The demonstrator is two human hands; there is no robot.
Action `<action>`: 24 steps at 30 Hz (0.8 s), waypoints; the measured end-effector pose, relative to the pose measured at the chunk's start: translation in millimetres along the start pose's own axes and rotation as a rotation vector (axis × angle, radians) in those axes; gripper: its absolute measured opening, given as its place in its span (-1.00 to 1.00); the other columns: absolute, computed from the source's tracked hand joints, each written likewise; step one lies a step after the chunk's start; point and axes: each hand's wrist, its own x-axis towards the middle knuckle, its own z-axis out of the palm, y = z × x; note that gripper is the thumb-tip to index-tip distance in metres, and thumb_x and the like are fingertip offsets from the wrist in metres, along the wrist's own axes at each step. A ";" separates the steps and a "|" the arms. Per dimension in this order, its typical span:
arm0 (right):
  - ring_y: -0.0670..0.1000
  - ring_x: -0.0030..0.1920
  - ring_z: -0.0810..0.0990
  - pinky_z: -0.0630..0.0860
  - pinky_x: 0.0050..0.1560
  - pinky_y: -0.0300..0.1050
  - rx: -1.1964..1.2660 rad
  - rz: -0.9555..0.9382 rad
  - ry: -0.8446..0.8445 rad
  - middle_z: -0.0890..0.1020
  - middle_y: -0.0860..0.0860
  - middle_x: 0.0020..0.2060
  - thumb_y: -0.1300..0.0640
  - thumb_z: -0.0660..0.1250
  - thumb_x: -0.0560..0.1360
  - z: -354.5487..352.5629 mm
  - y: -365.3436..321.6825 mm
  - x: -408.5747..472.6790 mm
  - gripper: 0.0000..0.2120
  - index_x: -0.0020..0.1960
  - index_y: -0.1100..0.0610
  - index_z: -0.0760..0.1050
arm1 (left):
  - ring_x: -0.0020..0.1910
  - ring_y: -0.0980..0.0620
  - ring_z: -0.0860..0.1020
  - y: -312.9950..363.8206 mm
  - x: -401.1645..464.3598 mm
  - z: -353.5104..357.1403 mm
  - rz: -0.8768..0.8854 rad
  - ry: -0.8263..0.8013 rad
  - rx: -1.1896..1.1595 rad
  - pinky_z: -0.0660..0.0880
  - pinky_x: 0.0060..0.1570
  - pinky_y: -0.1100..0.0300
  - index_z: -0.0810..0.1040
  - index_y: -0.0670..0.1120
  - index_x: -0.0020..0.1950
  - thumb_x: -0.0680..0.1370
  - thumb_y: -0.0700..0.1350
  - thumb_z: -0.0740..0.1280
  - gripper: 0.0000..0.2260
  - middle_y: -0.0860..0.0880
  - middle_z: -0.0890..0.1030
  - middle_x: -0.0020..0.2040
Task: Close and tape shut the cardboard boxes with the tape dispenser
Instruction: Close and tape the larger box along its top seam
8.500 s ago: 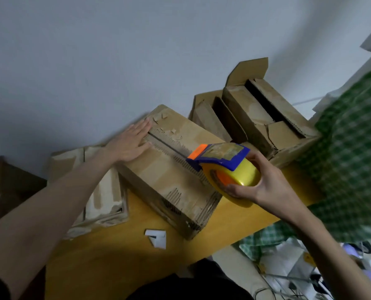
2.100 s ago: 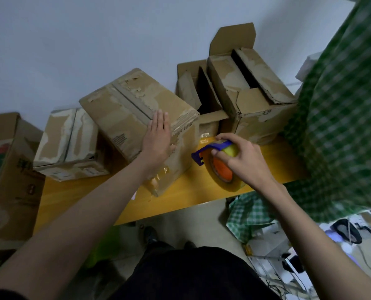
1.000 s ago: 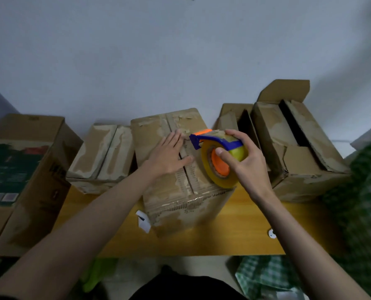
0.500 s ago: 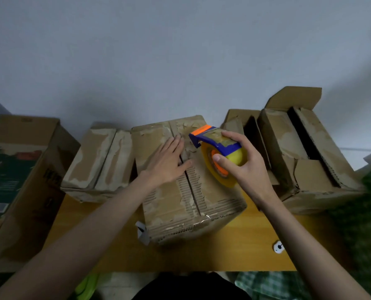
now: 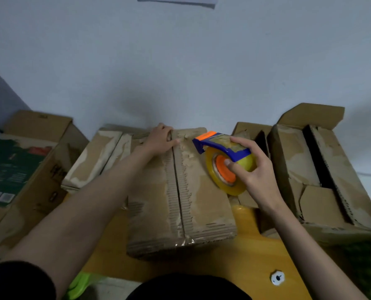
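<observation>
altogether five boxes (image 5: 180, 191), one tape dispenser (image 5: 225, 161)

Brown boxes, bright tape

The centre cardboard box (image 5: 180, 191) is worn brown with pale torn patches — the tape dispenser (image 5: 221, 148) blue and orange around a yellowish roll. The table (image 5: 251, 252) is amber-yellow; the far-left box (image 5: 18, 169) bears a dark green panel — the wall (image 5: 180, 61) pale grey.

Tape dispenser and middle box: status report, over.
Left hand grips the far edge of the middle box. Right hand holds the tape dispenser over the box's right flap. Top seam untaped. Nothing in the way.
</observation>
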 end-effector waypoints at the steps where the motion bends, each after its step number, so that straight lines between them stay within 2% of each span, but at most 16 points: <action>1: -0.07 0.19 0.58 0.56 0.06 -0.27 0.013 -0.001 0.003 0.59 -0.06 0.23 0.16 0.48 0.50 -3.5 2.1 1.2 -0.55 0.35 0.02 0.50 | 0.38 -0.13 0.38 0.7 1.6 1.5 0.000 -0.010 -0.030 0.32 0.34 0.04 0.39 -0.14 0.48 0.60 0.12 0.35 -0.46 -0.15 0.40 0.39; 4: -0.08 0.19 0.58 0.54 0.05 -0.28 0.065 0.005 0.022 0.58 -0.08 0.23 0.17 0.47 0.51 -14.0 8.2 3.4 -0.56 0.36 0.05 0.49 | 0.33 -0.09 0.42 7.5 0.3 8.3 0.027 -0.035 -0.095 0.36 0.27 0.09 0.40 -0.14 0.45 0.58 0.09 0.39 -0.48 -0.12 0.45 0.36; 8: -0.09 0.21 0.58 0.57 0.03 -0.25 0.124 0.049 0.063 0.58 -0.15 0.22 0.05 0.42 0.49 -27.9 14.9 8.6 -0.52 0.39 -0.02 0.46 | 0.31 -0.08 0.45 18.1 -2.6 22.1 0.101 -0.051 -0.129 0.38 0.26 0.08 0.41 -0.14 0.43 0.57 0.08 0.42 -0.48 -0.12 0.48 0.34; 13: -0.05 0.22 0.59 0.63 0.10 -0.06 0.161 0.144 0.125 0.56 -0.16 0.24 0.02 0.45 0.52 -43.0 27.8 15.2 -0.54 0.39 -0.15 0.45 | 0.34 -0.07 0.42 33.0 -10.1 28.9 0.163 -0.089 -0.124 0.36 0.31 0.03 0.40 -0.10 0.46 0.58 0.09 0.39 -0.49 -0.09 0.46 0.36; 16: 0.01 0.22 0.59 0.63 0.16 0.07 0.195 0.198 0.158 0.56 -0.08 0.25 0.04 0.41 0.53 -49.8 38.0 13.3 -0.55 0.39 -0.16 0.45 | 0.43 -0.05 0.34 46.7 -25.5 30.6 0.143 0.004 -0.098 0.29 0.44 0.00 0.36 -0.10 0.50 0.62 0.06 0.33 -0.50 -0.07 0.39 0.43; 18: 0.01 0.22 0.61 0.62 0.18 0.13 0.216 0.212 0.187 0.58 -0.10 0.22 0.05 0.41 0.53 -53.4 43.0 11.8 -0.55 0.39 -0.15 0.45 | 0.49 -0.04 0.27 66.0 -43.1 37.0 0.110 0.101 -0.057 0.22 0.48 0.02 0.32 -0.10 0.53 0.62 0.07 0.32 -0.47 -0.07 0.32 0.49; 20: 0.01 0.21 0.62 0.61 0.19 0.15 0.233 0.223 0.222 0.59 -0.12 0.22 0.05 0.42 0.53 -55.9 46.5 12.3 -0.55 0.39 -0.14 0.45 | 0.56 -0.09 0.15 93.7 -61.1 49.0 0.038 0.104 -0.028 0.16 0.53 -0.01 0.24 -0.11 0.56 0.56 0.22 0.33 -0.31 -0.10 0.21 0.56; 22: 0.00 0.22 0.61 0.61 0.20 0.15 0.228 0.216 0.254 0.59 -0.10 0.23 0.05 0.43 0.53 -57.7 48.6 13.7 -0.55 0.39 -0.13 0.45 | 0.63 -0.16 -0.08 121.3 -76.7 66.2 -0.042 0.007 0.056 -0.01 0.59 -0.15 0.04 -0.11 0.63 0.44 0.46 0.27 -0.02 -0.14 -0.04 0.65; 24: 0.00 0.23 0.60 0.60 0.22 0.14 0.227 0.200 0.274 0.58 -0.10 0.24 0.05 0.44 0.54 -60.9 49.8 13.4 -0.55 0.39 -0.12 0.45 | 0.61 -0.20 -0.28 139.6 -87.6 85.5 -0.084 -0.082 0.160 -0.17 0.58 -0.18 -0.16 -0.11 0.65 0.36 0.54 0.26 0.15 -0.16 -0.25 0.64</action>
